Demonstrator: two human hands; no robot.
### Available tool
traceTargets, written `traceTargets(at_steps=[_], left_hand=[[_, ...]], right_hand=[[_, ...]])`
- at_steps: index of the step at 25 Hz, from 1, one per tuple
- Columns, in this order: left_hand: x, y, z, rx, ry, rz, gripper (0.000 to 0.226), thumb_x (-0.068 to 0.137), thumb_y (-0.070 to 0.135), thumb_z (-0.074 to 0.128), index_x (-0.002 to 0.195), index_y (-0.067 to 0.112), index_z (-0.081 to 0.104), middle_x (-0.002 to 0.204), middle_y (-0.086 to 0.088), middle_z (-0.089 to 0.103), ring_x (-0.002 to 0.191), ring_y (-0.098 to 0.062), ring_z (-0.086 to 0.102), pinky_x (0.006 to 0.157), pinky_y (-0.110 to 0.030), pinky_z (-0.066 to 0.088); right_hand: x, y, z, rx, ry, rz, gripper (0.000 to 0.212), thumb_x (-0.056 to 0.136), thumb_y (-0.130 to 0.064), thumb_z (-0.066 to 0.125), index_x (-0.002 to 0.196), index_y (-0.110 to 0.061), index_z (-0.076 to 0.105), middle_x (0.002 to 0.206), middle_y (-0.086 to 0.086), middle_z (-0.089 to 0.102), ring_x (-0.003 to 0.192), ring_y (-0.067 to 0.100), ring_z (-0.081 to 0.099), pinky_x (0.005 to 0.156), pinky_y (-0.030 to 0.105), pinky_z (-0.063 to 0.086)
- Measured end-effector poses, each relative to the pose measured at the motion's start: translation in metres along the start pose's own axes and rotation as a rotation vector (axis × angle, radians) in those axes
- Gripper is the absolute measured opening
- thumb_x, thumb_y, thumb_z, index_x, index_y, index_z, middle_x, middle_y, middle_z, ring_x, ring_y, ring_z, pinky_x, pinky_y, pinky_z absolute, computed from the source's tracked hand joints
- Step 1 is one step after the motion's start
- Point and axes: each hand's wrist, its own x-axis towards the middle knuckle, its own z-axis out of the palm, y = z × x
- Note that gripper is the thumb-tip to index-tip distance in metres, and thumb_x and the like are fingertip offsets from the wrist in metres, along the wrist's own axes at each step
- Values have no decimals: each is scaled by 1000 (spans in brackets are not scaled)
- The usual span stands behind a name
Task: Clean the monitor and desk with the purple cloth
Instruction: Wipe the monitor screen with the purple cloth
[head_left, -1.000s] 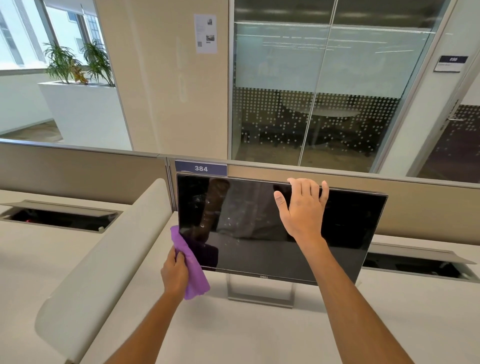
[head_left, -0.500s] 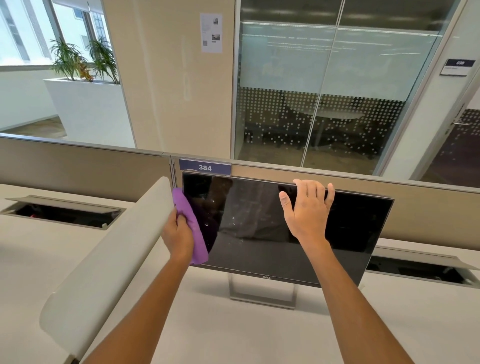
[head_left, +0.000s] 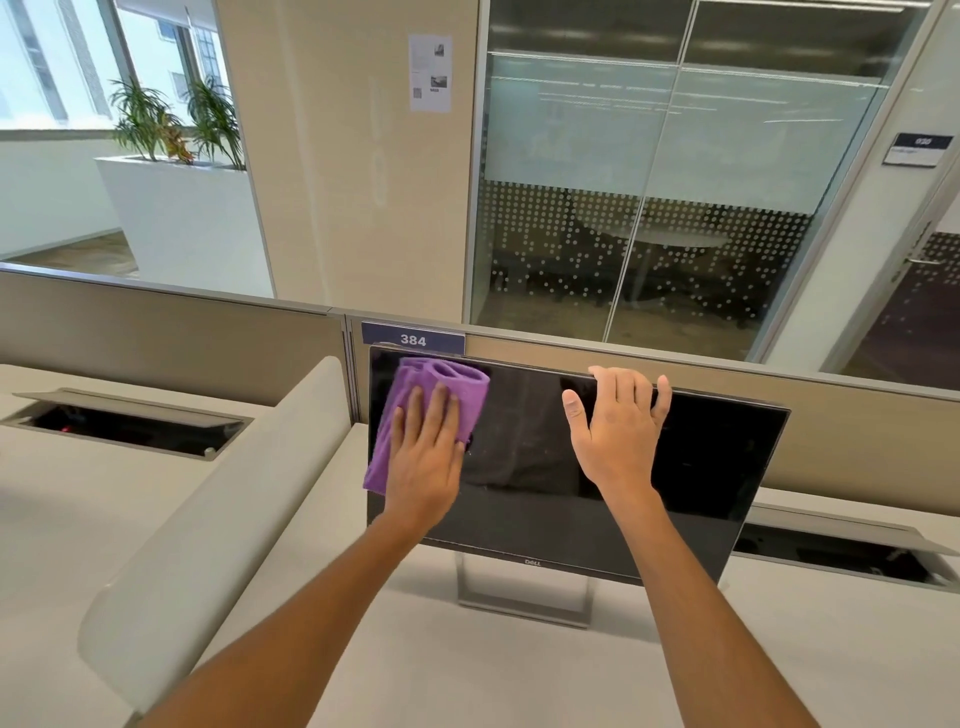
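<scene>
Pressing too hard could tip the monitor (head_left: 597, 467) back on its thin metal stand. The left hand (head_left: 423, 462) holds the soft, bunched purple cloth (head_left: 415, 400) flat on the monitor's top left corner (fingers straight). The right hand (head_left: 615, 436) curls over its top edge. The shiny glass smears easily.

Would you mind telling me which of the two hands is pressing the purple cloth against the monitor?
The left hand, flat on the purple cloth at the monitor's upper left; the right hand grips the top edge.
</scene>
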Motion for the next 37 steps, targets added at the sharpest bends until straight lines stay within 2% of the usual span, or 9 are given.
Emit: traceTargets(at_steps=[4,8,10,12,14,17,19,24,37], left_hand=[[3,-5,2,74,6,117,69,98,39,33,152,12,0,160,-5,-6,147,-28,-3,119,-43,1],[32,-1,-14,-116,111,-358,72,97,43,28,150,15,-13,158,-6,-15,146,-28,-11,119,-47,1],[39,10,-15,-153,96,-461,73,97,47,25,150,16,-14,158,-6,-15,145,-30,-13,118,-50,1],[30,21,-7,-87,33,-329,74,96,50,24,150,15,-13,158,-9,-14,144,-31,-15,118,-48,-5],[15,23,3,19,-41,-29,75,97,51,28,151,15,-10,159,-7,-14,145,-30,-13,118,-45,-9],[5,9,9,143,-79,269,74,97,51,35,152,17,-1,160,-2,-8,147,-28,-4,118,-45,3],[12,9,4,105,-58,173,73,97,51,31,152,16,-3,160,-3,-9,147,-27,-5,118,-44,3],[39,17,-15,-196,59,-395,75,96,51,26,149,18,-17,157,-4,-20,145,-24,-17,118,-40,-8],[-60,-15,23,-143,-188,-392,81,91,66,9,150,15,-12,159,-6,-9,146,-30,-5,117,-52,15]], right_hand=[[0,1,-1,1,6,-4,50,96,-54,31,119,-18,57,117,3,59,117,25,47,115,49,15],[-1,-1,-1,7,4,-4,50,95,-53,32,119,-17,57,116,2,58,117,25,47,115,50,15],[0,-1,-1,13,3,7,53,95,-55,30,118,-17,58,115,2,58,116,24,46,115,50,15],[0,-2,-1,20,4,13,56,95,-57,28,118,-17,58,115,2,58,117,25,46,115,50,14],[1,-1,-1,22,1,14,57,95,-58,27,118,-17,58,116,2,58,117,25,47,115,49,14],[0,-1,0,16,10,3,57,95,-58,26,118,-17,58,116,2,58,117,25,46,115,50,15],[1,-1,-1,22,7,0,56,95,-57,27,118,-17,58,116,2,58,117,24,46,115,49,15],[0,-1,-4,32,-9,-6,54,95,-56,28,119,-18,57,116,0,58,118,24,46,116,48,13],[-1,-1,-6,18,-35,-3,59,95,-60,25,120,-18,57,118,-1,57,119,23,45,116,48,11]])
